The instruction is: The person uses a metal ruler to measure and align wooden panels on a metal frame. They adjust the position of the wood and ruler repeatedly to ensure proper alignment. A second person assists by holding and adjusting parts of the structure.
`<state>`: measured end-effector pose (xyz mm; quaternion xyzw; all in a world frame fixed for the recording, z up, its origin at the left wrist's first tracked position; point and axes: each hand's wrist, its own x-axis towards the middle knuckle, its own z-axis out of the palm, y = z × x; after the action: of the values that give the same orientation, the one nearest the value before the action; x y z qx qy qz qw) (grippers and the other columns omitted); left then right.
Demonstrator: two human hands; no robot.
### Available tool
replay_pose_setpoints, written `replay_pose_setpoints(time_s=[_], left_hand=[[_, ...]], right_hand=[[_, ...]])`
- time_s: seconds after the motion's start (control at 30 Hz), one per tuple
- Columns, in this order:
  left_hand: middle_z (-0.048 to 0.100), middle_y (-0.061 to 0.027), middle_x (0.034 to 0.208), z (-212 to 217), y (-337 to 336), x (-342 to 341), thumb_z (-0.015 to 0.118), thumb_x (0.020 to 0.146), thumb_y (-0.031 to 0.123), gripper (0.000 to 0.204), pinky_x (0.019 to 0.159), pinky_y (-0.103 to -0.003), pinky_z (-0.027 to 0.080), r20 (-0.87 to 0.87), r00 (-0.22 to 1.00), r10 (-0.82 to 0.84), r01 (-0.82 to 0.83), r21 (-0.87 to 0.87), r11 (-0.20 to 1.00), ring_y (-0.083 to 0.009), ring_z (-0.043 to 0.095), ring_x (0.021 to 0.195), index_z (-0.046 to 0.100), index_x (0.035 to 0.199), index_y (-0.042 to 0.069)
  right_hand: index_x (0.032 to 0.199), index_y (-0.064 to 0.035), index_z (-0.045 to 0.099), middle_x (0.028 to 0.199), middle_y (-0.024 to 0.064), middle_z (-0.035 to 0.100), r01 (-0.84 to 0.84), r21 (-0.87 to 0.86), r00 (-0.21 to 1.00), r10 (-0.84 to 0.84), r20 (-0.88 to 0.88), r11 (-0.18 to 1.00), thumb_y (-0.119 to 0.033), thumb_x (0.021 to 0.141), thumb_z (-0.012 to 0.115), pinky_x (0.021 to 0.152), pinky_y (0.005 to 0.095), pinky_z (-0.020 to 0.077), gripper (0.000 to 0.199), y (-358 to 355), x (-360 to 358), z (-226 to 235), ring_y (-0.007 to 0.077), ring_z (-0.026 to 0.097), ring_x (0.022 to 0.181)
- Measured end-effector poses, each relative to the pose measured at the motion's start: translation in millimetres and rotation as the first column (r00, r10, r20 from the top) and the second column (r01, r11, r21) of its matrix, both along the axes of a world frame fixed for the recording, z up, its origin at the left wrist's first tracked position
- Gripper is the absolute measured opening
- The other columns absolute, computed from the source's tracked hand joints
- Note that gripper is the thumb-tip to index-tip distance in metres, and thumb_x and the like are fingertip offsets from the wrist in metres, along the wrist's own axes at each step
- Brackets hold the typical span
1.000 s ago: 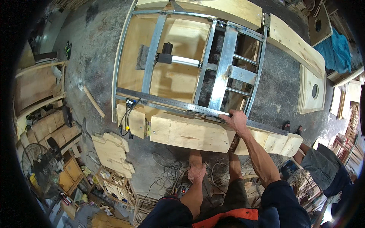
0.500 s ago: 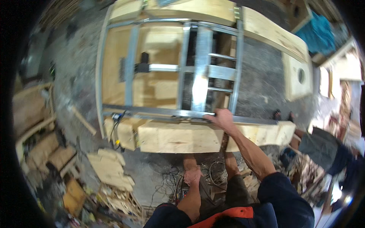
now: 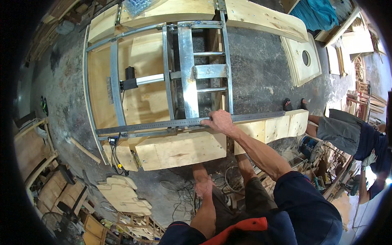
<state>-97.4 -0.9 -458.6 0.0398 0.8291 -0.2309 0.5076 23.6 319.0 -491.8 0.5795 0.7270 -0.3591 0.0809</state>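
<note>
While right hand (image 3: 221, 122) grips flat metal ruler (image 3: 159, 124) | left hand (image 3: 203, 187): grip unclear | knotty wood block (image 3: 183, 150)

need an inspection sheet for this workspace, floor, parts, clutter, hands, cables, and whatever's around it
Surface: grey floor, stained and scuffed.
Job's things: long metal ruler lies along the near side of the metal frame, its right end past the frame; thick wooden board on the near side.
Clutter: wood strip and cut boards on the left.
Hands: right hand holds the ruler; left hand is below the near board, nothing seen in it.
Cables: dark leads at the frame's near left corner; tangled cables on the floor.
Surroundings: another person at right; fan lower left.
</note>
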Motion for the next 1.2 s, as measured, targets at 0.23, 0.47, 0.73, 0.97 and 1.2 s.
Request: replay_pose_setpoints(time_s=[0.23,0.47,0.73,0.97,1.2], left_hand=[[0.064,-0.0235,0.138,-3,-7,6,0.077,0.077,0.066,0.091,0.106,-0.047,0.053,-0.060,0.998,0.029,-0.028,0.030,0.999,-0.0385,0.065,0.126,0.064,0.136,-0.002],[0.066,-0.0239,0.135,-32,-62,14,0.079,0.078,0.060,0.081,0.105,-0.047,0.053,-0.058,0.998,-0.004,0.018,0.244,0.970,-0.0413,0.066,0.122,0.066,0.137,0.005],[0.073,-0.0267,0.119,6,-4,30,0.076,0.087,0.040,0.059,0.091,-0.046,0.058,0.009,0.998,-0.057,0.044,0.515,0.856,-0.0408,0.072,0.107,0.069,0.129,-0.001],[0.072,-0.0133,0.119,80,236,82,0.063,0.105,0.026,0.054,0.060,-0.029,0.056,0.799,0.420,0.430,-0.892,0.450,0.034,-0.0236,0.075,0.090,0.046,0.150,0.002],[0.072,-0.0188,0.115,40,208,120,0.054,0.111,0.031,0.037,0.060,-0.033,0.058,0.827,0.242,0.507,-0.956,0.293,-0.023,-0.0287,0.076,0.082,0.054,0.133,0.002]], right_hand=[[0.084,0.0001,0.076,0.068,0.0183,0.070,0.084,0.107,0.990,-0.070,-0.122,0.991,-0.052,0.086,0.079,0.071,0.0484,0.0570,0.053,21,46,37,0.0343,0.073,0.069],[0.077,0.0041,0.074,0.059,0.0100,0.064,0.274,0.036,0.962,-0.275,0.010,0.961,-0.052,0.081,0.086,0.058,0.0381,0.0501,0.058,86,202,103,0.0179,0.058,0.055],[0.080,0.0065,0.070,0.064,0.0044,0.058,0.403,0.032,0.915,-0.403,-0.023,0.915,-0.050,0.082,0.086,0.058,0.0355,0.0440,0.059,103,352,127,0.0119,0.049,0.064],[0.078,0.0059,0.072,0.064,0.0033,0.060,0.440,-0.175,0.894,-0.448,-0.005,0.881,-0.036,0.083,0.087,0.058,0.0342,0.0441,0.045,46,395,134,0.0100,0.051,0.065],[0.081,0.0064,0.073,0.063,0.0073,0.061,0.217,-0.352,0.975,-0.218,0.037,0.911,-0.038,0.082,0.088,0.059,0.0355,0.0460,0.047,4,426,141,0.0117,0.054,0.063]])
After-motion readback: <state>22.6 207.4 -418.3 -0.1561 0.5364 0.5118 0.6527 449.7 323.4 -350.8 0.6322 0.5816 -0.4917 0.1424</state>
